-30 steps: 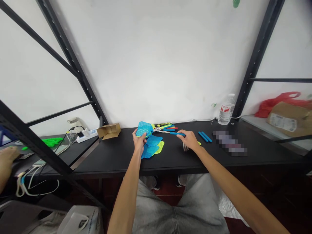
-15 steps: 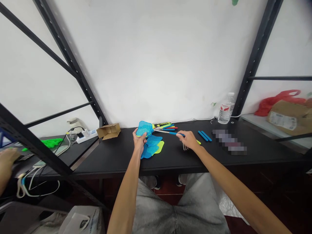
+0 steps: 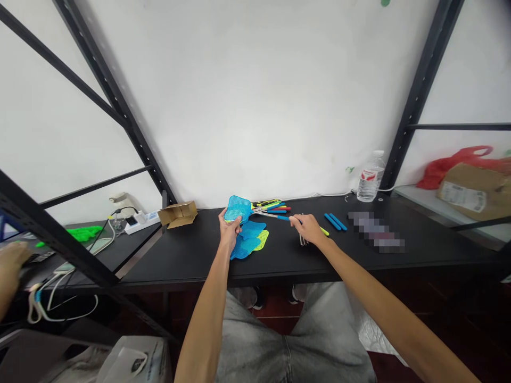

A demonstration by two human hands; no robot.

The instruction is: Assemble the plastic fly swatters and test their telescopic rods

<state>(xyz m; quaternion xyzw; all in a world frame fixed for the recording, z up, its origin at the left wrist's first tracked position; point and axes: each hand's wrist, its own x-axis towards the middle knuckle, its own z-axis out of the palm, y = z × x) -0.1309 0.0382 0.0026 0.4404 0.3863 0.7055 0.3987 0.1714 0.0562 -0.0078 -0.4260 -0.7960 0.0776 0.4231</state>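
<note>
My left hand [image 3: 230, 227] is closed on the blue perforated head of a fly swatter [image 3: 238, 206], thumb on top. Its thin metal rod runs right to a blue handle, and my right hand [image 3: 305, 227] grips that handle's end. Below the left hand lie loose blue swatter heads [image 3: 246, 247] and a yellow-green swatter head [image 3: 262, 240], overlapping on the table. Several metal rods [image 3: 302, 242] show partly under my right hand. Behind the held swatter, other swatters with coloured handles [image 3: 279, 206] lie in a bunch.
Two blue handles [image 3: 335, 222] and a yellow-green one [image 3: 324, 231] lie right of my right hand. Farther right stands a water bottle [image 3: 370, 178] near a blurred-out item [image 3: 375, 231]. An open cardboard box [image 3: 178, 215] sits at left. Another person's hand [image 3: 14, 260] is at the far left.
Both hands keep their hold on the swatter. Its head has shifted very slightly to the right and up; otherwise the scene looks the same.
</note>
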